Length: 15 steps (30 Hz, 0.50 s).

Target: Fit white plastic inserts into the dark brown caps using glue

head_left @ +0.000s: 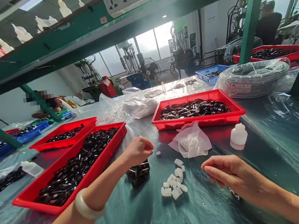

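Observation:
My left hand (pixel 138 149) is closed with its fingers curled down, above a small pile of black glossy pieces (pixel 139 175). Whatever its fingertips hold, if anything, is hidden. Right of it lies a small white disc (pixel 158 153). My right hand (pixel 231 173) has thumb and forefinger drawn together, and I cannot make out anything between them. A small whitish thing (pixel 235 194) shows below that hand, partly hidden. Between the hands lies a loose heap of small white plastic pieces (pixel 174 182). A crumpled white cloth or tissue (pixel 192 141) rests beyond the heap.
Red trays of black pieces stand at left (pixel 59 209) and beyond the cloth (pixel 197 119). A white squeeze bottle (pixel 238 135) is at right, near a wrapped cable coil (pixel 252 78). A green shelf (pixel 88 26) crosses overhead. Two people sit further back.

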Motion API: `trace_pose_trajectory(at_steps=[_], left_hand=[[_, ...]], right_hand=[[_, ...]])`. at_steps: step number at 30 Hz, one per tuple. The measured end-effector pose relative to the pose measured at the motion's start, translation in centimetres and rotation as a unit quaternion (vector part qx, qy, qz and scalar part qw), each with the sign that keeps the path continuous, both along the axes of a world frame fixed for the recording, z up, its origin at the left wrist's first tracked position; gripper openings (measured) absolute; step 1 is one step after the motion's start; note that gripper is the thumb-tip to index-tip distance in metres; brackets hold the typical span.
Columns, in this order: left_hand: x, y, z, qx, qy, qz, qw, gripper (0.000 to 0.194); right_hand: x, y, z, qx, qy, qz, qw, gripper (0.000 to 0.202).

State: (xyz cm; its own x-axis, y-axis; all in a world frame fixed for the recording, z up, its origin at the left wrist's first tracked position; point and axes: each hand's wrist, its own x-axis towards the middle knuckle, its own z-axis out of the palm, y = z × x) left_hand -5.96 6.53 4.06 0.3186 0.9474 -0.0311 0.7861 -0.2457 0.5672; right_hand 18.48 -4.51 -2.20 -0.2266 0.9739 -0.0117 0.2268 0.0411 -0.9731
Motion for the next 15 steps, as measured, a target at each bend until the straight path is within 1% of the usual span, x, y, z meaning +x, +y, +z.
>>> trace_pose_trajectory(at_steps=[3, 5, 7, 11, 15], left_hand=[[-3.0, -1.1, -0.4, 0.038, 0.053, 0.02, 0.998, 0.018], [-3.9, -1.4, -0.8, 0.045, 0.074, 0.025, 0.996, 0.019], [-4.1, -1.6, -1.3, 0.039, 0.083, 0.025, 0.995, 0.014], [-3.5, -1.4, -1.9, 0.013, 0.072, 0.018, 0.997, 0.009], [-2.6, -1.4, -1.7, 0.005, 0.022, 0.008, 1.0, 0.009]], right_hand=[[-0.1, -0.1, -0.1, 0.005, -0.019, 0.006, 1.0, 0.03], [-0.1, -0.1, -0.1, 0.003, -0.022, 0.006, 1.0, 0.031], [-0.1, -0.1, -0.1, 0.0, -0.024, 0.002, 1.0, 0.032], [0.0, -0.1, -0.1, 0.004, -0.036, 0.0, 0.999, 0.033], [0.0, -0.2, -0.2, 0.014, -0.046, 0.004, 0.999, 0.032]])
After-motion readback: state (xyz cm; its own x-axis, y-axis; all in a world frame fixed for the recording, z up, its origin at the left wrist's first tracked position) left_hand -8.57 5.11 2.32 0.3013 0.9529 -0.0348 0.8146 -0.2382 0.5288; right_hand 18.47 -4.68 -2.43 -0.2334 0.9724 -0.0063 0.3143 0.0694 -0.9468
